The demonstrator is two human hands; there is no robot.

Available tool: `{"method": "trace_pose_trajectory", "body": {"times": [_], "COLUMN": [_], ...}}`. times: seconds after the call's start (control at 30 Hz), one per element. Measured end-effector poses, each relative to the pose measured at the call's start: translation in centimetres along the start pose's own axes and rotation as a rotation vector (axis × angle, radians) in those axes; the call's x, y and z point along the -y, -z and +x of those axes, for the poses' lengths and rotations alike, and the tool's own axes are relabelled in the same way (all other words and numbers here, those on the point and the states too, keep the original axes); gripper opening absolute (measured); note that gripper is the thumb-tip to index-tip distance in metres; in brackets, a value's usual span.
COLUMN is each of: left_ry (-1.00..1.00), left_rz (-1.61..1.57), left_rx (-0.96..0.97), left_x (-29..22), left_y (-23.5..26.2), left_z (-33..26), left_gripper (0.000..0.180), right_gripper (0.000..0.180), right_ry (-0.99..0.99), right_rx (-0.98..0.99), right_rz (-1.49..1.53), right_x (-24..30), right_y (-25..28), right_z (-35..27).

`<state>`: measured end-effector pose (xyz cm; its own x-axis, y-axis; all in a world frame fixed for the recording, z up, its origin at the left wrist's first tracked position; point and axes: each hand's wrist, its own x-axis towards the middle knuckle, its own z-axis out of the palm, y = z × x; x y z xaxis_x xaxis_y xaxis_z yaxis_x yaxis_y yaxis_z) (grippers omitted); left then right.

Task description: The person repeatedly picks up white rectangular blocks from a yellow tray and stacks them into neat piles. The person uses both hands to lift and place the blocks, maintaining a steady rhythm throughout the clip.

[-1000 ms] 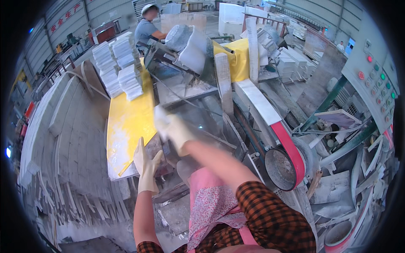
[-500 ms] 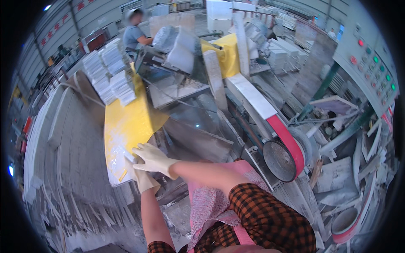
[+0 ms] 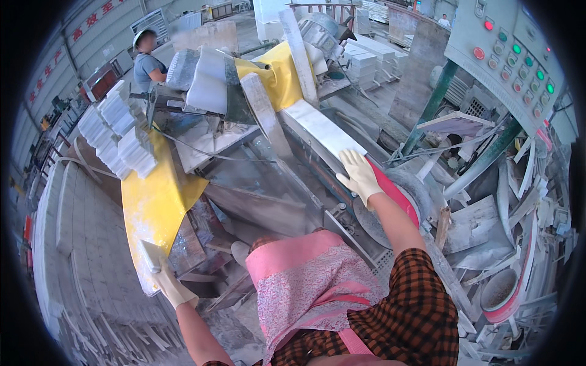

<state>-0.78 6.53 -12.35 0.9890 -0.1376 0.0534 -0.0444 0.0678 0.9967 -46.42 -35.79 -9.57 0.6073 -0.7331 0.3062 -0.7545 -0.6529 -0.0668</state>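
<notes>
Your gloved left grip [image 3: 168,285] clasps a small white tile [image 3: 150,255], held at a tilt over the near end of the yellow sheet [image 3: 149,204]; contact between tile and sheet cannot be told. Stacks of similar white tiles [image 3: 119,131] stand at the sheet's far end. Your gloved right grip [image 3: 359,174], fingers spread, extends over the junction of a long white strip [image 3: 323,129] and a red belt [image 3: 394,189].

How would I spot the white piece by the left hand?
Find the yellow sheet at left. Near its close end, the cream-gloved left hand holds a small white piece. Unlike the white slabs stacked farther up the sheet, this one is single and in hand.
</notes>
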Motion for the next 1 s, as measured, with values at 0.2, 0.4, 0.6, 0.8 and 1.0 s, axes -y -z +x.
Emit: {"method": "trace_pose_trajectory", "body": {"times": [0.2,0.4,0.6,0.8,1.0], "left_ry": [-0.072,-0.159,-0.138,-0.140,-0.173], "left_rz": [0.360,0.501,0.487,0.424,0.404], "left_rx": [-0.066,-0.164,-0.185,-0.118,-0.064], "left_x": [2.2,2.4,2.6,3.6,3.2], "left_y": [0.9,0.5,0.6,1.1,1.1], "left_z": [2.3,1.6,1.9,3.0,2.8], "left_gripper": [0.060,0.067,0.068,0.061,0.057], "right_gripper": [0.071,0.068,0.071,0.070,0.068], "right_ry": [0.050,-0.014,-0.038,-0.104,-0.209], "right_rx": [-0.133,-0.006,-0.049,0.032,0.151], "right_rz": [-0.093,-0.178,-0.111,-0.187,-0.192], "right_x": [-0.5,-0.2,0.2,1.0,1.2], "right_y": [-2.5,-3.3,-3.2,-2.7,-2.9], "right_z": [-1.2,-0.7,-0.6,-0.5,-0.3]}}
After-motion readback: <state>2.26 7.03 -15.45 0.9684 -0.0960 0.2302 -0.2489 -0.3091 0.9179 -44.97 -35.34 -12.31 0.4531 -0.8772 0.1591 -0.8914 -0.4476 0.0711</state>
